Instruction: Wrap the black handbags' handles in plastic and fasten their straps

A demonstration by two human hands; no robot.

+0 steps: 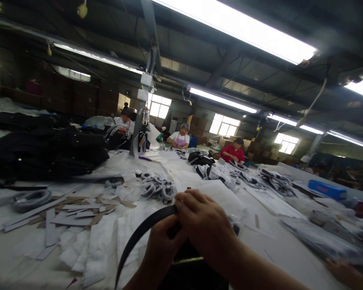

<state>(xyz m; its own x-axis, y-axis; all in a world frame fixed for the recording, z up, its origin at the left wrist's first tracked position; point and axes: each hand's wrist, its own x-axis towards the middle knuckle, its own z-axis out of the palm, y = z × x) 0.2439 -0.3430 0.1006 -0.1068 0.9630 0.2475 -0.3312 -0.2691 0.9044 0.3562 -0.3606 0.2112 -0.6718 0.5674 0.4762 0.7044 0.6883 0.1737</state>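
Note:
A black strap (139,229) arcs up from the bottom edge to my two hands. My left hand (161,245) is closed around it from below. Over the strap's upper end, my right hand (207,225) is closed, its fingertips touching the left hand. Below both hands lies a dark, bag-like black piece (196,278) with a gold-coloured line across it; my hands and wrists cover much of it. Whether the strap is joined to this piece is hidden. Beyond my fingers sit several rolled grey and white strips (160,187).
White and brown flat strips (78,211) and white padding pieces (98,253) cover the table's left side. Behind them is a heap of black bags (48,149). A blue box (326,189) stands right. Co-workers sit across; another person's hand (347,274) shows lower right.

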